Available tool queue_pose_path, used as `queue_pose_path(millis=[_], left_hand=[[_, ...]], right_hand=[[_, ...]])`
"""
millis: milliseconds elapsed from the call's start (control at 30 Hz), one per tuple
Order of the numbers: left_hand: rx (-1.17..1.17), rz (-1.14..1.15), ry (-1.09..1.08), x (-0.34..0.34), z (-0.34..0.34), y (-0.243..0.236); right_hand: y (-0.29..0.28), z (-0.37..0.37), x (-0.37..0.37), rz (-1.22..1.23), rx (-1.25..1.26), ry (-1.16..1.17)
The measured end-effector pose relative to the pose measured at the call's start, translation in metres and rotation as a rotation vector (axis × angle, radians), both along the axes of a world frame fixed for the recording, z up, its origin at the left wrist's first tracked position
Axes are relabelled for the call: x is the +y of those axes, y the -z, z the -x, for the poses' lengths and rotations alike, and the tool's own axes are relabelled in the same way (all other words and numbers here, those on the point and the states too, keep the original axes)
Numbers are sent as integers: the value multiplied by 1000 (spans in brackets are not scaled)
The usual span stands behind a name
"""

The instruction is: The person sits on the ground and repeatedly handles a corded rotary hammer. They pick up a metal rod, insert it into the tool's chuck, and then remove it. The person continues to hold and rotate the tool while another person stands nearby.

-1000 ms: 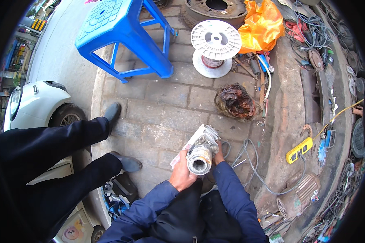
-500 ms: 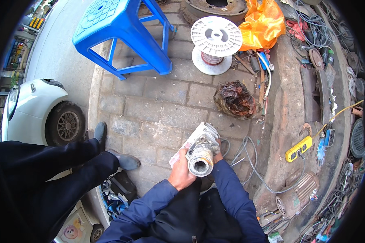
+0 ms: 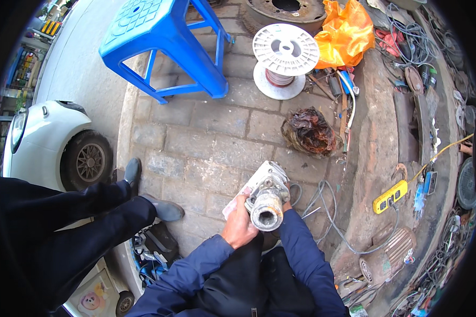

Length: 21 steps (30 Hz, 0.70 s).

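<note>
I hold a dirty pale metal housing with bolts and a round open tube end toward me. My left hand is closed on its left side, where a pale pink-white piece shows beneath. My right hand grips the right side, its fingers mostly hidden by the part. Past the housing, a crumpled dark, greasy bundle lies on the paving. Loose grey cable runs beside my right arm.
Ahead stand a blue plastic stool, white spool, rusty wheel rim and orange bag. At right are a yellow power strip, motor and scrap. At left are a white car and another person's legs.
The other person's upper leg and shoe have shifted down and left, uncovering more of the car's wheel. My hands and the metal housing have barely moved.
</note>
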<state>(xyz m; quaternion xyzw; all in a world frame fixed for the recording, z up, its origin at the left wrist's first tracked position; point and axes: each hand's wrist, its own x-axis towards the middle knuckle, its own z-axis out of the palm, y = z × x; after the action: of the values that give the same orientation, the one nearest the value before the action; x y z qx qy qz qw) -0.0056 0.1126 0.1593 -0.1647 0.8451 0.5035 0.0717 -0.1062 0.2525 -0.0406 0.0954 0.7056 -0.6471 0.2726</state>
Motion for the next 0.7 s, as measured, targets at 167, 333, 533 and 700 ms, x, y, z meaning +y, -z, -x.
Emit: queue_pose_path(millis=[167,333,533,700], left_hand=[[102,-39,-47,-7,5,-1],[58,-32,-55,-10,2,3],[31,-87,-58,-6,-7,8],[-18,-137,-77,-5,-9,11]], right_hand=[[-8,1,-1,-56,-22,14],[9,0,0,29,21,21],[84,-10,10,161,-44,-16],[107,-19,9,177,-116,81]])
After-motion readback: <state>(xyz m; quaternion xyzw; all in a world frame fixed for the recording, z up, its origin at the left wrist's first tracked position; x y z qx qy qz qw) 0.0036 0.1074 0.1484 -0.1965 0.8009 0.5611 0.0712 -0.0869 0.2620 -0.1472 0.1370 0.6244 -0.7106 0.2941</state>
